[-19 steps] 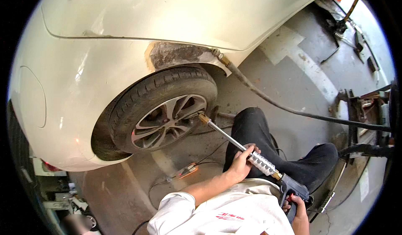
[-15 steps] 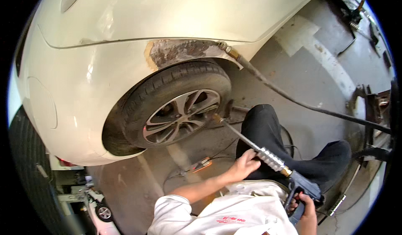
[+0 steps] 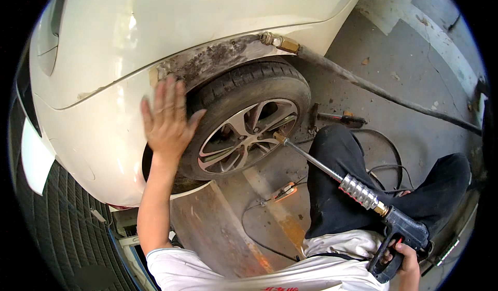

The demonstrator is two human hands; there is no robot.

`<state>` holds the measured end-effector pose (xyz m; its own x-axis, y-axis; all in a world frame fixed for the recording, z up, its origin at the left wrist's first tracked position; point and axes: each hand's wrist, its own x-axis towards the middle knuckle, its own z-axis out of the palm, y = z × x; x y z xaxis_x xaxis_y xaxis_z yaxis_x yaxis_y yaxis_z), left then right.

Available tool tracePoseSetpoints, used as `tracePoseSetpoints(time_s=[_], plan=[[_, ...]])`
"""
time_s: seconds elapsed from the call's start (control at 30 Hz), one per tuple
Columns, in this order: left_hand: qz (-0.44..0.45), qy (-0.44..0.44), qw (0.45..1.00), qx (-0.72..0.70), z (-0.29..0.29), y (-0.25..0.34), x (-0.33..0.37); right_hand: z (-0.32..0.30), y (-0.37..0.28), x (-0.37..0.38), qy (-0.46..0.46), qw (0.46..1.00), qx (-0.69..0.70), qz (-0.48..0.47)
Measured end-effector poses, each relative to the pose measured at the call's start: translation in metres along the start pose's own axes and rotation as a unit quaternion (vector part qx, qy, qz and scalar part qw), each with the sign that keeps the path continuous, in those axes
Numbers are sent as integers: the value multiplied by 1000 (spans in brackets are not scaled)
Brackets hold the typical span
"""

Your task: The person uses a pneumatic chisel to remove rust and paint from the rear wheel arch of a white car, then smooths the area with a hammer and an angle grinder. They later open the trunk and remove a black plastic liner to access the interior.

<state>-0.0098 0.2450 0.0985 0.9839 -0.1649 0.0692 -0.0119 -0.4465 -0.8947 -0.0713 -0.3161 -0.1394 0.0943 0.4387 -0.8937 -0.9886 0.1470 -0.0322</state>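
My left hand [image 3: 169,119] is open, its fingers spread over the white car's rear fender [image 3: 122,130]. The fingertips reach the pale end of a scraped, dark bare-metal patch [image 3: 212,60] above the wheel arch; whether they touch cannot be told. By its black pistol grip, my right hand [image 3: 405,260] holds a slide-hammer dent puller [image 3: 410,230]. A ribbed silver weight [image 3: 359,191] sits on its long rod, and the brass-coloured tip overlaps the alloy wheel [image 3: 246,138]. At the patch's other end is a brass cable connector [image 3: 280,42].
From the connector a thick cable [image 3: 373,88] runs right across the grey floor. Near my knee lies a hammer [image 3: 337,118] beside thin black hoses. An orange and grey device [image 3: 285,191] with a cord is on the floor. My bent legs [image 3: 337,182] are below the wheel.
My left hand has left the puller's sliding weight and moved up and left to the fender. My right hand keeps hold of the puller. The view has shifted.
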Motion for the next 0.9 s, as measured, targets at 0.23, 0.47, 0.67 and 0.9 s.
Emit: tracePoseSetpoints(time_s=[0.23, 0.47, 0.67, 0.9], plan=[[107, -19, 986, -127, -4, 42, 54, 16, -44, -15, 72, 995, -66, 13], [-65, 240, 956, -153, -12, 16, 3, 72, -157, 7, 17, 999, -42, -8], [-178, 187, 965, 49, 17, -1, -72, 90, -233, 74, 70, 988, -105, -94], [-203, 178, 960, 76, 14, -33, -99, -25, -271, 196, 97, 982, -30, -160]])
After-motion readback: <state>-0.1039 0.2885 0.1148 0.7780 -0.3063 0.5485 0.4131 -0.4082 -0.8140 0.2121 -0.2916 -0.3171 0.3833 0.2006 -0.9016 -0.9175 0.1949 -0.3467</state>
